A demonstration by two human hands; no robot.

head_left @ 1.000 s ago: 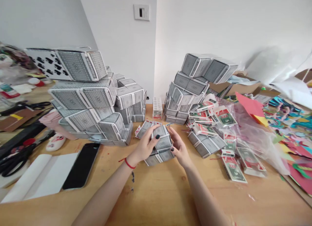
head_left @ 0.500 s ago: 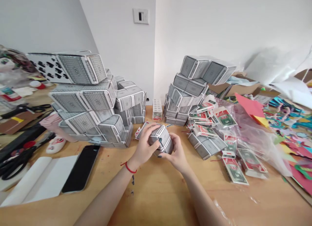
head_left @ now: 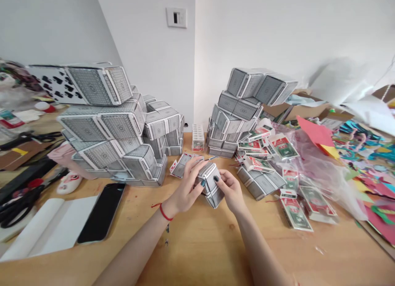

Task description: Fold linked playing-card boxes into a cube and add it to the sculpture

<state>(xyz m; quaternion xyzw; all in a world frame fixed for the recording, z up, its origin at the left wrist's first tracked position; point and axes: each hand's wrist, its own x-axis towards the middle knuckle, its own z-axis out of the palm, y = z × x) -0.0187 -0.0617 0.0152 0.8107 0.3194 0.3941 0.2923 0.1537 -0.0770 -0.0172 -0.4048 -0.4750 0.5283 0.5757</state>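
Red/green card boxes (head_left: 296, 215), ctr right of frame, carry print too small to read; similar boxes heap just above; at frame ctr, boxy block (head_left: 212, 185) of grey patterned card backs w/ white edge strips, tilted, one corner toward the viewer; L hand (head_left: 185, 191) grasps its left side, R hand (head_left: 232, 189) its right, thumbs on it; stepped card stack (head_left: 108, 127) mid-left, black pips on top piece; second stack (head_left: 236, 107) upper right of ctr; glossy black phone (head_left: 101, 214) lower left, on smooth wood table (head_left: 197, 249).
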